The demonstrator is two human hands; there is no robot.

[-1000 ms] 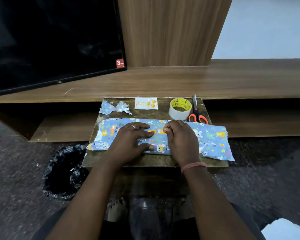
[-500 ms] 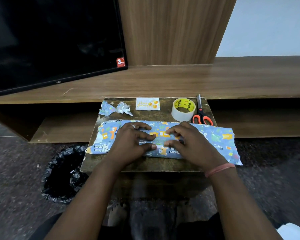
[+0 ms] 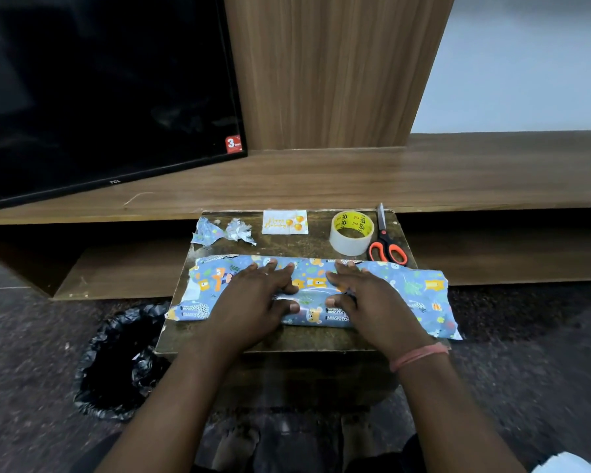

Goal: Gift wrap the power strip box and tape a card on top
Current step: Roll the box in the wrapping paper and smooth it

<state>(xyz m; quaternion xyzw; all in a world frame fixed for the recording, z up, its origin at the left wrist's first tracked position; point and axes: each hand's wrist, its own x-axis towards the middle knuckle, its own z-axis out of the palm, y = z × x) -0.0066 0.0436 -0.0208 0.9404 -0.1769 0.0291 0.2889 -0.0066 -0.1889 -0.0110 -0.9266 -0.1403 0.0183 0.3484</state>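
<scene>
The power strip box lies lengthwise on a small wooden table, covered in blue wrapping paper printed with animals. My left hand presses flat on its left half and my right hand presses flat on its right half, thumbs facing each other over a shiny strip of tape along the seam. Both paper ends stick out unfolded past the box. A white "Happy Birthday" card lies at the table's far edge. The box itself is hidden under the paper.
A tape roll and orange-handled scissors sit at the far right of the table. Crumpled paper scraps lie far left. A black bin bag sits on the floor to the left. A TV stands on the wooden shelf behind.
My right hand has slid rightward and flattened on the paper; its fingers were bunched at the seam a second ago. My left hand has spread flatter in place.
</scene>
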